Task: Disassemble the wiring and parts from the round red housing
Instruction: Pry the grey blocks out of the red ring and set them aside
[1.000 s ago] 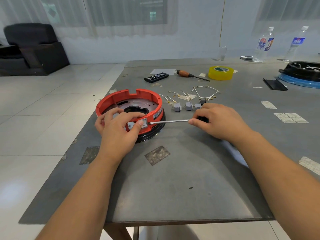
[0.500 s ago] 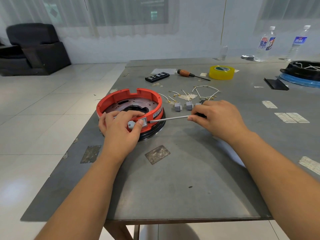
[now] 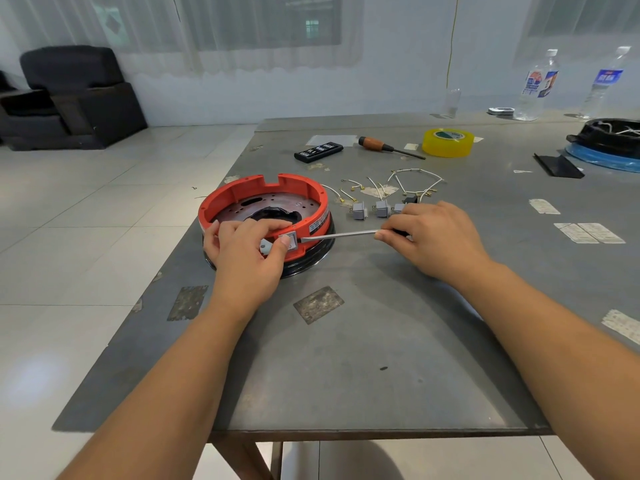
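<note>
Head view: left hand grips the housing, thumb on a switch; right hand pinches a screwdriver whose tip could slip into that thumb.

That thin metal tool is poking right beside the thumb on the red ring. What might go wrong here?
1. The thin metal screwdriver has its tip at the small grey switch in the round red housing, close to the left hand thumb. A slip could jab it.
2. Prying hard might crack the switch or the housing wall.
3. The right hand rests near the loose grey switches and thin white wires; a jerk could scatter them.
</note>
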Available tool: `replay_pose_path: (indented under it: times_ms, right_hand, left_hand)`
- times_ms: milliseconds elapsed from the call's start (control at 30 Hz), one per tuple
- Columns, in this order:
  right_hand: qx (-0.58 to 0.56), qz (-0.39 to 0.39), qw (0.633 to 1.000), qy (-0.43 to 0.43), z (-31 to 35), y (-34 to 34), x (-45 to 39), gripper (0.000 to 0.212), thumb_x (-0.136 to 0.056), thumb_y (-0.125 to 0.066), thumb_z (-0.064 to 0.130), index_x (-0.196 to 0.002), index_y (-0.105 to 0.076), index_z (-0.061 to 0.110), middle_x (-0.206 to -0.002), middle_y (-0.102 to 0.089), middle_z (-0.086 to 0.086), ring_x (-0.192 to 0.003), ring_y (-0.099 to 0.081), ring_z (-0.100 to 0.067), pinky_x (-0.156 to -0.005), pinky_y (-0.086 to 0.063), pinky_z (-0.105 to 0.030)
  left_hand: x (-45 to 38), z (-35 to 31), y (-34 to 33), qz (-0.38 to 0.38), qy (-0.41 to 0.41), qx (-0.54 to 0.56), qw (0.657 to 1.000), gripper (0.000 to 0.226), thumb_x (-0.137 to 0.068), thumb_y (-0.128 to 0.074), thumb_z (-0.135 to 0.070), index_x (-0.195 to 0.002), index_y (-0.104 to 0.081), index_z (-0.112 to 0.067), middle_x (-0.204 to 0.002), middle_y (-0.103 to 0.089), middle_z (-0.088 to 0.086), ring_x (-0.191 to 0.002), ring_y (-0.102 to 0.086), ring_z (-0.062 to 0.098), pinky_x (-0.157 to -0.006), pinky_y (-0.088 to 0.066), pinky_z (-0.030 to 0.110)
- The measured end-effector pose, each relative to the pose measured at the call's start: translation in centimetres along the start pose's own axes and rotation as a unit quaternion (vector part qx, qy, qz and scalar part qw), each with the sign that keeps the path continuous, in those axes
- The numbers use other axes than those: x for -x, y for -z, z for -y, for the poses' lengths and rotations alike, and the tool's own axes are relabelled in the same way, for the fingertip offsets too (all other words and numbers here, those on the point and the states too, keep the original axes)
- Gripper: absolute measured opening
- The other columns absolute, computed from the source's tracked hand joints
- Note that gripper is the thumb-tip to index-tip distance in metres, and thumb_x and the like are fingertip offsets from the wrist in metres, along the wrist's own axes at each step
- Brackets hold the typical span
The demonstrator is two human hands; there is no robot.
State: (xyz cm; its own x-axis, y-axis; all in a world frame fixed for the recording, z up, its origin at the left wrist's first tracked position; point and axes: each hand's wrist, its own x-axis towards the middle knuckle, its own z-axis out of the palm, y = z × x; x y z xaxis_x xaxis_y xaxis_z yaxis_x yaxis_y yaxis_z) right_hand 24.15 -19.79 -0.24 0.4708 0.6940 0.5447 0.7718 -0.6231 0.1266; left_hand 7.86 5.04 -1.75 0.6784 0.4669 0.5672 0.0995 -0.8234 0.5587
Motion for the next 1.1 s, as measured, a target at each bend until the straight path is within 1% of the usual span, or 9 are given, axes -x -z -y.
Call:
replay_pose_path:
  times_ms: [167, 267, 333, 433, 533, 700, 833, 1000, 1100]
  right_hand:
    - [-0.004, 0.021, 1.0, -0.006, 0.0, -0.3, -0.5, 0.043, -0.1, -0.036, 0.059, -0.096, -0.069, 0.032, -0.083, -0.06, 0.009, -0.084, -0.06, -0.02, -0.071, -0.033, -0.032]
    - [0.0, 0.049, 0.999, 0.004, -0.2, -0.5, -1.3, 0.037, -0.101, -0.037, 0.057, -0.092, -0.061, 0.03, -0.085, -0.057, 0.008, -0.086, -0.056, -0.02, -0.075, -0.034, -0.035]
    - [0.014, 0.088, 0.996, 0.006, -0.3, -0.7, -2.3, 0.041, -0.099, -0.029, 0.061, -0.089, -0.055, 0.031, -0.083, -0.051, 0.009, -0.084, -0.05, -0.018, -0.081, -0.037, -0.037]
    - [0.015, 0.116, 0.993, 0.011, -0.4, -0.9, -3.6, 0.05, -0.092, -0.016, 0.069, -0.078, -0.045, 0.031, -0.078, -0.045, 0.01, -0.082, -0.044, -0.016, -0.079, -0.033, -0.038]
    - [0.003, 0.13, 0.991, 0.033, -0.7, -1.4, -4.6, 0.059, -0.087, -0.01, 0.08, -0.07, -0.039, 0.031, -0.073, -0.044, 0.012, -0.079, -0.043, -0.016, -0.077, -0.026, -0.035]
    - [-0.027, 0.119, 0.99, 0.07, -1.4, -2.1, -6.1, 0.067, -0.084, -0.011, 0.086, -0.07, -0.042, 0.029, -0.075, -0.048, 0.009, -0.08, -0.048, -0.018, -0.076, -0.027, -0.036]
    - [-0.038, 0.103, 0.99, 0.092, -1.7, -2.7, -6.3, 0.064, -0.086, -0.01, 0.086, -0.069, -0.039, 0.031, -0.074, -0.046, 0.011, -0.08, -0.048, -0.018, -0.077, -0.026, -0.036]
    - [-0.033, 0.093, 0.99, 0.098, -2.0, -3.4, -6.6, 0.077, -0.086, -0.005, 0.087, -0.078, -0.051, 0.026, -0.079, -0.051, 0.006, -0.083, -0.05, -0.019, -0.078, -0.026, -0.035]
    - [-0.038, 0.092, 0.99, 0.1, -2.0, -3.6, -6.6, 0.075, -0.087, -0.005, 0.086, -0.08, -0.05, 0.028, -0.08, -0.051, 0.006, -0.082, -0.048, -0.018, -0.079, -0.026, -0.034]
  left_hand:
    - [0.0, 0.0, 0.0, 0.007, -0.007, -0.004, 1.0, 0.023, -0.104, -0.064, -0.03, -0.124, -0.073, -0.033, -0.12, -0.071, -0.008, -0.136, -0.043, 0.02, -0.125, -0.002, 0.042]
    - [0.1, 0.0, 0.1, 0.021, -0.009, 0.003, 1.0, 0.031, -0.1, -0.056, -0.042, -0.123, -0.074, -0.031, -0.118, -0.07, -0.009, -0.135, -0.043, 0.019, -0.125, -0.002, 0.042]
    - [0.1, -0.1, 0.1, 0.028, -0.011, 0.012, 0.999, 0.039, -0.094, -0.05, -0.047, -0.121, -0.074, -0.031, -0.115, -0.067, -0.013, -0.131, -0.039, 0.012, -0.125, -0.004, 0.044]
    - [0.2, 0.2, 0.0, 0.027, -0.02, 0.023, 0.999, 0.034, -0.093, -0.051, -0.046, -0.117, -0.072, -0.035, -0.11, -0.059, -0.02, -0.116, -0.026, -0.005, -0.124, -0.009, 0.048]
    - [0.3, 0.3, -0.1, 0.033, -0.023, 0.034, 0.999, 0.024, -0.093, -0.051, -0.045, -0.113, -0.065, -0.043, -0.109, -0.056, -0.023, -0.116, -0.023, -0.008, -0.123, -0.009, 0.045]
    - [0.2, 0.5, -0.2, 0.028, -0.034, 0.043, 0.998, 0.028, -0.093, -0.052, -0.045, -0.115, -0.069, -0.041, -0.107, -0.059, -0.023, -0.116, -0.026, -0.003, -0.12, -0.013, 0.045]
    - [0.3, 0.4, -0.2, 0.029, -0.037, 0.045, 0.998, 0.03, -0.094, -0.053, -0.046, -0.118, -0.071, -0.041, -0.103, -0.057, -0.03, -0.113, -0.027, -0.003, -0.121, -0.014, 0.047]
    - [0.2, 0.4, -0.2, 0.028, -0.04, 0.055, 0.997, 0.025, -0.093, -0.054, -0.045, -0.117, -0.061, -0.052, -0.103, -0.048, -0.04, -0.113, -0.023, -0.009, -0.118, -0.009, 0.038]
    - [0.2, 0.5, -0.2, 0.033, -0.036, 0.055, 0.997, 0.025, -0.093, -0.054, -0.047, -0.116, -0.061, -0.053, -0.104, -0.05, -0.039, -0.114, -0.023, -0.008, -0.12, -0.012, 0.044]
